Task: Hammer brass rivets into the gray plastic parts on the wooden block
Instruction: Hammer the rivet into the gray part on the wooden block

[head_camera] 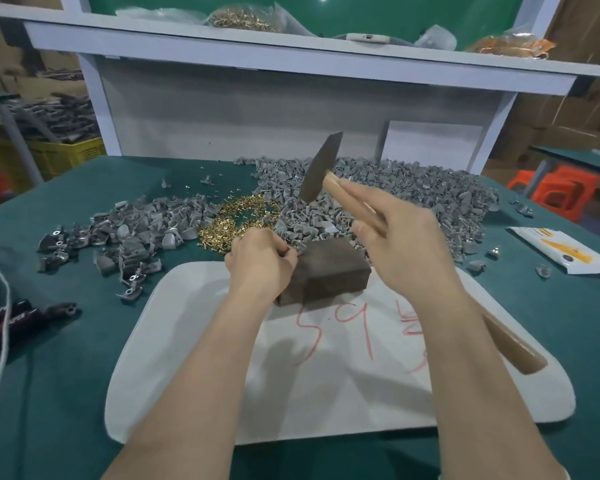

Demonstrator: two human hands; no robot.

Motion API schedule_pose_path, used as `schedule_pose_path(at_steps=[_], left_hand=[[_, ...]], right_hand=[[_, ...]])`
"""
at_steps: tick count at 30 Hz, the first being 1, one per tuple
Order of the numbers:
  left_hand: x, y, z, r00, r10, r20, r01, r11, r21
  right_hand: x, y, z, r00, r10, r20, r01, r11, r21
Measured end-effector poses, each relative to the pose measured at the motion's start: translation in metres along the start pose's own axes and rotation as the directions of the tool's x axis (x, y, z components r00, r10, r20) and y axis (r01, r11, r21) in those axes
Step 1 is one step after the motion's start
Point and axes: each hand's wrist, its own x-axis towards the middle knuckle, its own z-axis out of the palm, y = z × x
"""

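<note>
A dark wooden block [329, 268] stands on a white sheet [194, 358] in the middle of the green table. My left hand [258, 259] is curled at the block's far left corner, pinching a small gray plastic part that is mostly hidden by my fingers. My right hand [404, 244] grips the wooden handle of a hammer [321, 168], whose dark metal head is raised above the block. A pile of brass rivets [236, 221] lies just behind my left hand. Gray plastic parts [395, 192] are heaped behind and to the right of the block.
More gray parts [125, 237] spread across the table's left side. Dark tools [18, 317] and a white cord lie at the left edge. A white and yellow packet [561, 251] lies at the right. A shelf [291, 53] with bags of rivets overhangs the back.
</note>
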Motion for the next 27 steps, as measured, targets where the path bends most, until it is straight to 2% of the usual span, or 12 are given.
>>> schedule_pose_path(at_steps=[3,4,6,9,10,11,13,14,17,21,24,27], left_hand=[[-0.001,-0.001,0.0,1.0,-0.008,0.014,0.008,1.0,-0.022],[-0.003,-0.002,-0.001,1.0,-0.005,0.015,0.006,1.0,-0.023],[-0.002,-0.001,-0.001,1.0,0.006,0.012,-0.006,1.0,-0.023],[-0.002,0.0,-0.001,1.0,0.009,-0.013,-0.01,1.0,-0.011],[-0.002,0.001,-0.002,1.0,0.004,-0.015,-0.004,1.0,-0.011],[-0.002,0.0,-0.001,1.0,-0.001,-0.011,0.001,1.0,-0.014],[-0.003,-0.001,-0.001,1.0,0.001,0.005,-0.001,1.0,-0.012],[-0.003,-0.001,-0.001,1.0,0.008,0.01,-0.008,1.0,-0.008],[-0.003,0.0,-0.002,1.0,0.029,0.006,-0.029,1.0,-0.007],[-0.002,-0.001,-0.002,0.999,0.034,0.002,-0.034,0.999,0.032],[-0.004,0.0,-0.001,1.0,0.03,0.006,-0.03,1.0,0.008],[-0.004,0.003,-0.002,0.999,0.043,0.026,-0.043,0.999,0.003]], right_hand=[[-0.003,0.002,0.004,0.965,0.024,0.261,0.008,0.992,-0.124],[-0.004,0.004,0.006,0.957,0.052,0.285,-0.004,0.986,-0.168],[-0.002,0.002,0.005,0.976,0.051,0.211,-0.009,0.981,-0.193],[-0.002,-0.003,0.003,1.0,-0.015,-0.02,0.015,0.999,-0.037],[0.0,-0.002,0.002,0.999,-0.023,-0.032,0.024,1.0,0.003],[0.001,-0.002,0.002,0.999,-0.02,0.036,0.019,1.0,0.002],[0.001,0.0,0.006,0.962,0.036,0.272,-0.009,0.995,-0.097],[0.001,0.003,0.007,0.944,0.067,0.323,-0.019,0.989,-0.149],[0.002,0.006,0.008,0.965,0.083,0.247,-0.037,0.982,-0.183],[0.008,0.019,0.019,0.977,0.195,0.084,-0.193,0.981,-0.021],[0.012,0.04,0.029,0.938,0.332,0.099,-0.329,0.943,-0.039],[0.012,0.059,0.036,0.855,0.489,0.173,-0.482,0.872,-0.085]])
